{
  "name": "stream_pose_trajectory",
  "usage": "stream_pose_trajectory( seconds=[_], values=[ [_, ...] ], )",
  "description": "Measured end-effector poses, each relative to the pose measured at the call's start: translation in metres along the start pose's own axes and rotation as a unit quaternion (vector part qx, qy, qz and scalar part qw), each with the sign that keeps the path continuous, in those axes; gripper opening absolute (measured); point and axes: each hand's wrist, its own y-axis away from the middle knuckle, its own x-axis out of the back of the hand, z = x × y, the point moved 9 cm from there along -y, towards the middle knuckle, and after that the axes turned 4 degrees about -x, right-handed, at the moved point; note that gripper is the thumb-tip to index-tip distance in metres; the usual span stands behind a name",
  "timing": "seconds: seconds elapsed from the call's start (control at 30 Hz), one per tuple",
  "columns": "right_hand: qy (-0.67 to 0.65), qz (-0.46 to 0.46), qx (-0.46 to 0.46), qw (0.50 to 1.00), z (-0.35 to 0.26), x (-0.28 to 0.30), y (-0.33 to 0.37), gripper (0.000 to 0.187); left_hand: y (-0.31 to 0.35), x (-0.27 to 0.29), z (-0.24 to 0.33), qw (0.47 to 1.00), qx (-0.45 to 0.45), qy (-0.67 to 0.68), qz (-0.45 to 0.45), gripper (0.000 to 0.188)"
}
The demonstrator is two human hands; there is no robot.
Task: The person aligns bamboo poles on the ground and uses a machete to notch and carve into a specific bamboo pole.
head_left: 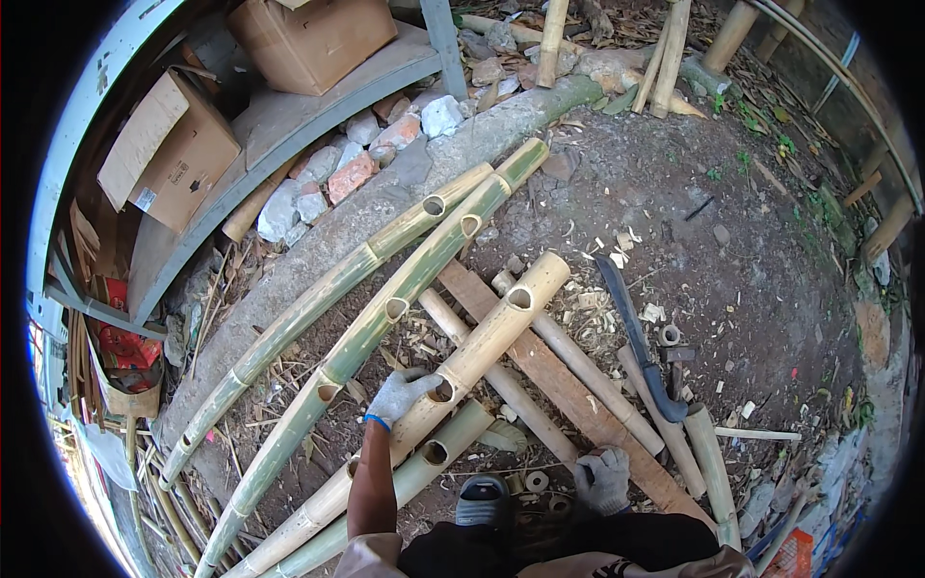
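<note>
My left hand (401, 396), in a pale knitted glove with a blue cuff, grips the side of a pale yellow bamboo pole (474, 359) at one of its cut holes. The pole slants from lower left to the centre, resting across a wooden plank (568, 377) and thinner poles. My right hand (603, 479), gloved too, is curled closed beside the plank near my knee; whatever lies inside its fingers is hidden. A greener bamboo pole with a hole (411, 471) lies just below the gripped one. A machete (630, 323) with a dark blade and handle lies on the ground at the right.
Two long green bamboo poles with holes (362, 337) (318, 301) lie to the left. Cut bamboo lengths (713, 472) lie at the right, with wood chips (593, 301) scattered about. Cardboard boxes (313, 43) stand on a grey shelf (332, 91), above rocks (354, 177).
</note>
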Motion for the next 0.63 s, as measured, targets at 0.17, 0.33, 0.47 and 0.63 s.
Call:
stream_pose_trajectory(
  seconds=[0.17,0.33,0.47,0.63],
  values=[
    [-0.007,0.003,0.0,1.0,-0.001,0.0,-0.001,0.025,-0.001,0.001,-0.002,1.0,-0.002,-0.006,0.002,0.057],
    [-0.004,-0.003,-0.006,1.0,0.001,-0.001,0.0,0.025,-0.003,0.0,-0.005,1.0,0.003,0.006,0.002,0.057],
    [-0.005,-0.003,-0.002,1.0,0.0,0.0,0.0,0.024,-0.002,0.001,-0.005,1.0,0.005,-0.001,0.006,0.059],
    [-0.004,-0.007,-0.006,1.0,0.001,-0.001,0.001,0.023,0.0,0.0,0.004,1.0,0.01,-0.013,-0.016,0.06]
  ],
)
